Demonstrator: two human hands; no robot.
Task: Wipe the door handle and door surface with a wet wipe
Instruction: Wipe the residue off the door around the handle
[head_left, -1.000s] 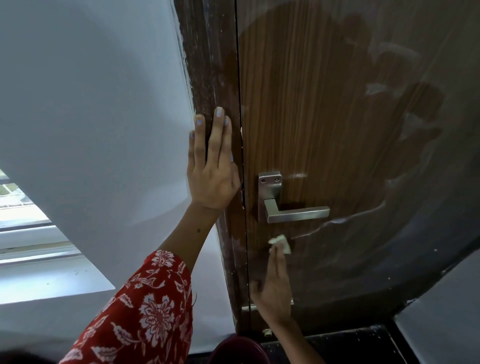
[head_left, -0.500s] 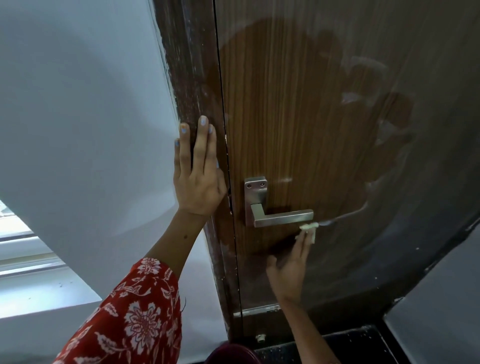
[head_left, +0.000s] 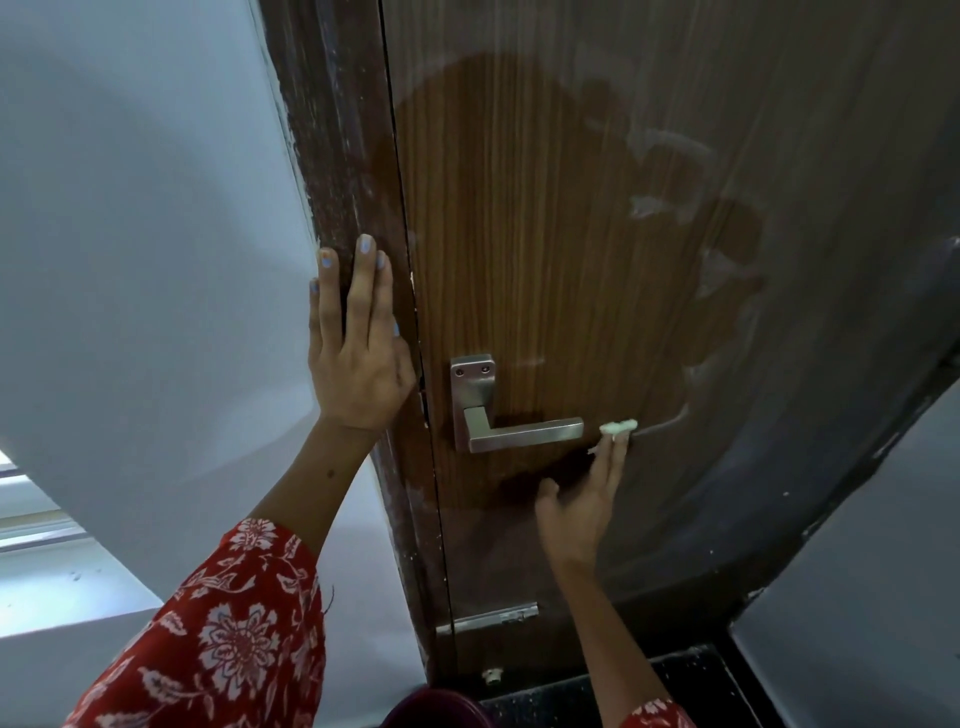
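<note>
A brown wood-grain door fills the middle, with a wet darker patch around a square steel lever handle. My right hand presses a small wadded white wet wipe flat against the door, just right of the lever's tip. A pale dusty smear edge runs off to the right of the wipe. My left hand lies flat with fingers together on the dark door frame, left of the handle, and holds nothing.
A white wall stands left of the frame, with a bright window sill at the lower left. A metal strip sits low on the door edge. Dark floor and a grey wall lie at the lower right.
My right hand has carried the wipe up and to the right, from below the handle to beside the lever's tip. My left hand stays flat on the frame.
</note>
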